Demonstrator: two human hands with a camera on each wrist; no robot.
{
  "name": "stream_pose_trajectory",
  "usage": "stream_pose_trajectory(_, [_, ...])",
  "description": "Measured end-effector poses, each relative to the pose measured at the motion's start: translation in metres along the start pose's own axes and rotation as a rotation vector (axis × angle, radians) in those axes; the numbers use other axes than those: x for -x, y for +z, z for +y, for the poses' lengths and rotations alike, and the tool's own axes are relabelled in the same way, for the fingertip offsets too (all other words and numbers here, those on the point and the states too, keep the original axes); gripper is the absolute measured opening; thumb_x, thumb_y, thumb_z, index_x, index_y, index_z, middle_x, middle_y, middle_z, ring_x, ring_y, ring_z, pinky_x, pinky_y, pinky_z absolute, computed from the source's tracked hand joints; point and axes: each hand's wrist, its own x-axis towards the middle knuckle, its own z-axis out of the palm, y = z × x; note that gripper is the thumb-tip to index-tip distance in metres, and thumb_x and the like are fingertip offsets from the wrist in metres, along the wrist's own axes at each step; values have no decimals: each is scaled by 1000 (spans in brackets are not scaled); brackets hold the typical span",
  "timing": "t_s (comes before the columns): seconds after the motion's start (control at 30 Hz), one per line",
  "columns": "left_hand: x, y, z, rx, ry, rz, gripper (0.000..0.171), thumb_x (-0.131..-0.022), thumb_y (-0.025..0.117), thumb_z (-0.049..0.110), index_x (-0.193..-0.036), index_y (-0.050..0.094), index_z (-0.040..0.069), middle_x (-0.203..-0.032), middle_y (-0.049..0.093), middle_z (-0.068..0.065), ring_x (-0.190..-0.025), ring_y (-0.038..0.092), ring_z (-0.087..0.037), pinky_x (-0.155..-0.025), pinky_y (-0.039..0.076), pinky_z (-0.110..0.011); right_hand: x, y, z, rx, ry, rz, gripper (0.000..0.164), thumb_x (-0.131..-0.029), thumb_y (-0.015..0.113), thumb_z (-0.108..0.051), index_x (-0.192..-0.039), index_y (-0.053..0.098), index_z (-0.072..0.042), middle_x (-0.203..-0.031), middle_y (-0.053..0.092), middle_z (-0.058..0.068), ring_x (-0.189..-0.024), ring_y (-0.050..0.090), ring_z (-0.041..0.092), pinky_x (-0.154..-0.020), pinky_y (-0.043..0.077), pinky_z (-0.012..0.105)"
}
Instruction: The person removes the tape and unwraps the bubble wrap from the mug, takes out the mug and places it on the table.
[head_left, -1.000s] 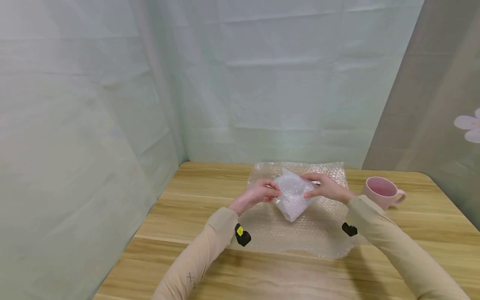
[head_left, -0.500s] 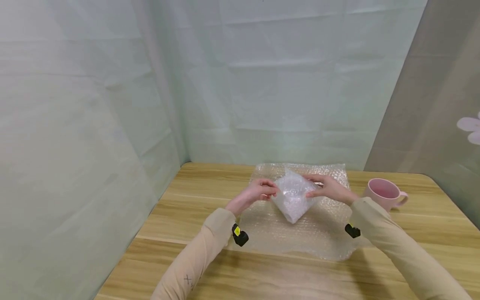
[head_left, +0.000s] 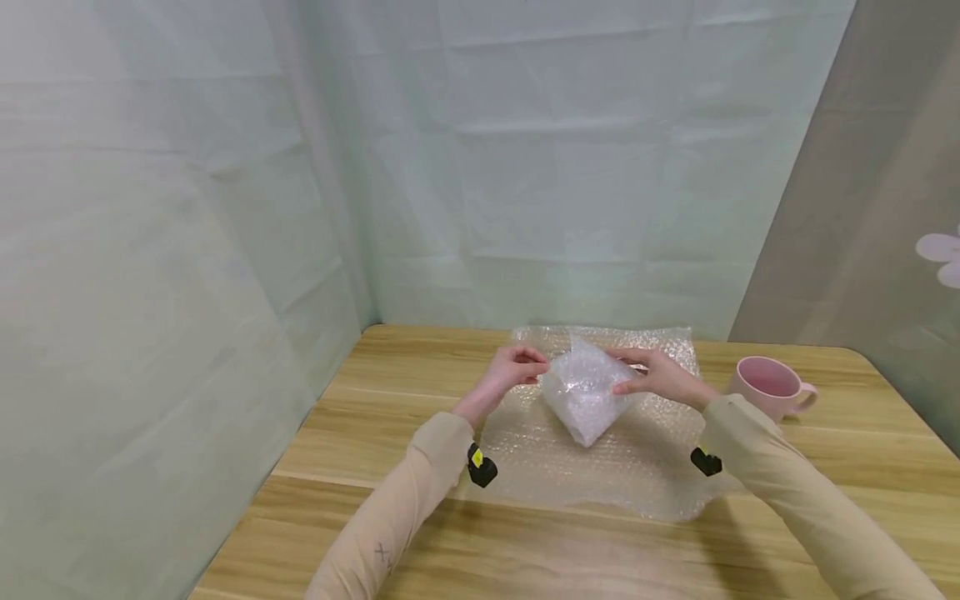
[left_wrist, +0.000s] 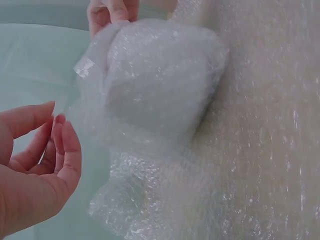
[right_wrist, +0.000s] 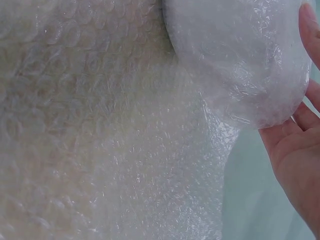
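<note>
A bundle in bubble wrap (head_left: 587,387) is held up over a flat sheet of bubble wrap (head_left: 600,475); what lies inside is hidden. My right hand (head_left: 660,377) grips its right side, thumb on the near face and fingers behind. Just off its left side is my left hand (head_left: 513,371). In the left wrist view this hand (left_wrist: 40,165) has loosely bent fingers, thumb tip near the fingertips, and nothing visible between them. A shiny clear flap stands out from the wrapped bundle (left_wrist: 160,85) there. The right wrist view shows the right hand (right_wrist: 300,150) around the bundle's edge.
A pink mug (head_left: 765,385) stands to the right of the sheet, close to my right forearm. The wooden table (head_left: 360,467) meets pale cloth hangings (head_left: 555,183) at the back and left.
My left hand has drawn slightly left, away from the bundle's edge that its fingertips were at. The right hand keeps its grip, and the bundle has hardly moved.
</note>
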Motion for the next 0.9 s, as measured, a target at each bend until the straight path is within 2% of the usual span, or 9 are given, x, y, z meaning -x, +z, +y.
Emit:
stream_pose_trajectory(0.13, [-3, 0, -4, -60, 46, 31, 19, -79, 69, 4, -93, 61, -5, -84, 60, -5, -79, 56, -18, -71, 49, -31, 0, 1, 4, -22, 5, 12, 62, -77, 71, -6, -128, 40, 12, -127, 41, 30, -116, 36, 44, -91, 34, 51])
stream_pose_trajectory(0.2, [-4, 1, -6, -107, 73, 51, 19, -78, 70, 6, -92, 61, -3, -84, 59, -4, -77, 54, -15, -71, 48, -31, -2, 2, 15, -26, -2, 20, 63, -77, 72, -8, -129, 41, 10, -127, 42, 29, -117, 36, 43, -91, 34, 51])
stream_pose_trajectory(0.33, [-10, 2, -8, -180, 103, 67, 25, -77, 72, 10, -96, 62, -3, -90, 60, -7, -82, 53, -16, -72, 45, -29, -7, 2, 35, 6, -9, 31, 65, -77, 73, -14, -130, 42, 6, -128, 43, 25, -117, 37, 40, -90, 37, 48])
stream_pose_trajectory(0.4, [-12, 3, -10, -183, 120, 50, 29, -77, 72, 11, -101, 61, -4, -96, 60, -10, -86, 54, -18, -74, 45, -27, -8, 2, 41, 14, -9, 33, 66, -77, 73, -18, -130, 43, 4, -128, 43, 24, -117, 38, 39, -89, 38, 46])
stream_pose_trajectory(0.47, [-9, 3, -5, -171, 129, 11, 33, -79, 70, 8, -107, 59, -6, -105, 58, -16, -95, 54, -24, -79, 44, -29, -8, 2, 43, 9, -7, 33, 67, -76, 73, -20, -131, 43, 3, -128, 44, 23, -117, 38, 38, -89, 39, 46])
stream_pose_trajectory(0.53, [-3, 3, 0, -157, 141, -35, 36, -80, 68, 6, -112, 57, -7, -113, 55, -20, -102, 51, -30, -84, 43, -32, -7, 2, 38, -3, 0, 30, 67, -76, 73, -19, -131, 43, 4, -128, 44, 24, -117, 38, 39, -89, 39, 46])
stream_pose_trajectory(0.63, [-4, 4, -5, -158, 141, -87, 41, -82, 66, 8, -119, 53, -6, -121, 51, -19, -112, 45, -36, -88, 40, -36, -4, 2, 23, -18, 12, 28, 65, -76, 73, -13, -129, 42, 7, -127, 43, 26, -117, 37, 41, -89, 38, 47])
stream_pose_trajectory(0.77, [-11, 6, -20, -162, 165, -119, 41, -82, 67, 9, -120, 54, -3, -123, 52, -15, -113, 44, -33, -88, 41, -33, -1, 2, 5, -18, 12, 24, 62, -76, 72, -5, -127, 41, 12, -125, 43, 30, -116, 37, 44, -89, 37, 49])
stream_pose_trajectory(0.9, [-1, 9, -9, -146, 194, -138, 41, -81, 66, 2, -119, 54, -7, -123, 50, -20, -114, 43, -38, -88, 41, -32, -1, 2, 3, -13, 16, 16, 61, -76, 71, -5, -127, 41, 12, -125, 42, 30, -116, 37, 44, -88, 38, 49])
